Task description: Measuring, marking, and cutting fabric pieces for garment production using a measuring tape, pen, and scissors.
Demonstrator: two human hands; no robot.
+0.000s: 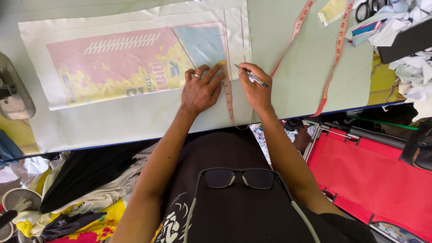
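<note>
Far left, a grey metal machine part (12,92) sat at the table edge; below it lay a heap of fabric scraps (76,198). On the pale green table (306,67) lay a white printed cloth panel (130,58) with pink, yellow and blue print. The left hand (201,90), ring on one finger, lay flat, fingers spread, pressing a measuring tape (228,92) onto the panel's lower right corner; not closed on anything. Tape ran down off the table's near edge. Just right of it, the right hand (254,87) was pinched shut on a pen (250,75), tip touching the cloth beside the tape. Dark glasses (238,178) hung on the person's black shirt. A second tape loop (335,58) lay further right, then a cloth pile (405,40) with scissors (366,9), and a red cot (382,180) below.
</note>
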